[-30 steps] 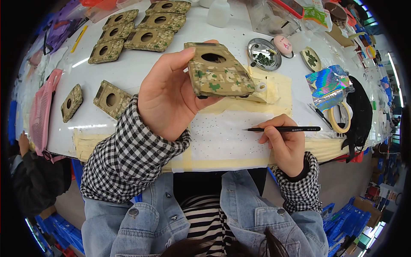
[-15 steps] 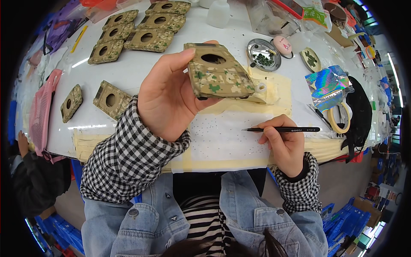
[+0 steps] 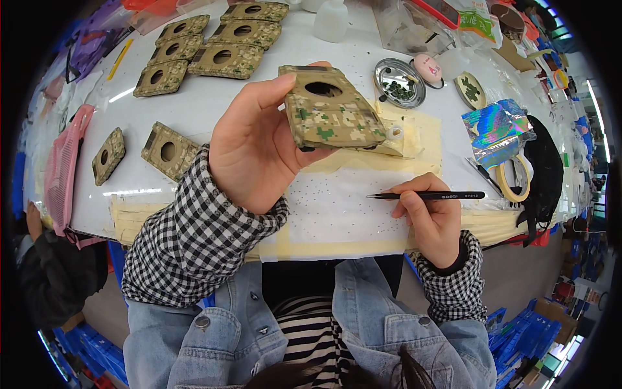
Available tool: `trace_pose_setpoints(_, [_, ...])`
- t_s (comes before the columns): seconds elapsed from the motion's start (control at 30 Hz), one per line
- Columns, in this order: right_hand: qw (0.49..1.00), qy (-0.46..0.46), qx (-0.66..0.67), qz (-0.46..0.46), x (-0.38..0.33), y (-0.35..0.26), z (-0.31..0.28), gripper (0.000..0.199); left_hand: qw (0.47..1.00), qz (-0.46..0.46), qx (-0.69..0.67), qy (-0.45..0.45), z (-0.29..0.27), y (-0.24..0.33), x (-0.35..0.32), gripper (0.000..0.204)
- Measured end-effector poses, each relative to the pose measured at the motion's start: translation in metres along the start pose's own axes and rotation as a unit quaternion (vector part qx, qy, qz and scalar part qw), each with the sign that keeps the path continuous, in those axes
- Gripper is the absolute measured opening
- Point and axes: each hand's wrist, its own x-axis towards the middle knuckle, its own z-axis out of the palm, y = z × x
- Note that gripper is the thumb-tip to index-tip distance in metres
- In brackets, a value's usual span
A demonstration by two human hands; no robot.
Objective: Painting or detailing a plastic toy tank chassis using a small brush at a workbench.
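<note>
Raised over the table, my left hand [image 3: 249, 136] is closed around a camouflage-patterned model tank hull [image 3: 334, 113] with a round hole in its top. The thumb lies on its left edge; most of the fingers are hidden behind it. My right hand [image 3: 431, 217] pinches a thin black paintbrush [image 3: 447, 195], its tip pointing left above a white sheet [image 3: 350, 211] sprinkled with tiny dark specks. Two similar hulls lie to the left, a small one [image 3: 108, 157] and a larger one [image 3: 170, 150]. Several more hulls [image 3: 228, 59] stand in rows at the far left.
Beyond the sheet sits a round metal dish [image 3: 400, 83] of small green pieces, beside a pink egg-shaped object [image 3: 427, 67]. A tape roll [image 3: 514, 178], a shiny iridescent packet [image 3: 495, 133] and a black bag [image 3: 543, 175] lie right. A white bottle [image 3: 331, 21] stands far back; a pink mesh bag [image 3: 65, 172] hangs left.
</note>
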Motion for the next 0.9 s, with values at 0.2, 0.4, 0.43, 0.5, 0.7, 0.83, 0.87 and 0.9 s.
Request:
trace_pose_setpoints(0.2, [1.0,-0.006,0.009,0.0,0.0,-0.0005,0.0001,0.014,1.0,0.001,0.015,0.001,0.0012,0.0004,-0.0002,0.056])
trace_pose_setpoints(0.4, [1.0,-0.011,0.011,0.001,-0.0001,0.0013,-0.0008,0.014,1.0,0.003,0.021,0.002,0.0009,0.0006,-0.0006,0.056])
trace_pose_setpoints(0.43, [1.0,-0.011,0.012,0.001,-0.0001,0.0017,-0.0008,0.014,1.0,0.002,0.021,0.002,0.0008,0.0006,-0.0007,0.056])
trace_pose_setpoints(0.5, [1.0,-0.004,0.013,-0.004,-0.0009,0.0012,-0.0011,0.014,1.0,-0.001,0.021,0.0,0.0012,0.0006,0.0,0.056])
trace_pose_setpoints(0.7, [0.998,0.015,-0.01,-0.06,-0.006,0.0022,0.0022,0.012,1.0,0.001,0.009,-0.003,0.0003,0.0004,0.0004,0.056])
trace_pose_setpoints(0.83, [0.996,-0.018,-0.034,-0.076,-0.0032,0.0079,0.0029,0.011,1.0,-0.002,0.011,0.002,0.0015,0.0003,0.0002,0.056])
trace_pose_setpoints(0.87, [0.997,-0.025,-0.036,-0.068,-0.0023,0.0073,0.0033,0.011,1.0,-0.002,0.01,-0.003,0.0004,0.0009,-0.0001,0.056])
trace_pose_setpoints(0.9, [0.996,-0.026,-0.042,-0.07,-0.002,0.0078,0.0029,0.011,1.0,-0.002,0.009,-0.008,-0.0002,0.0013,-0.0003,0.055])
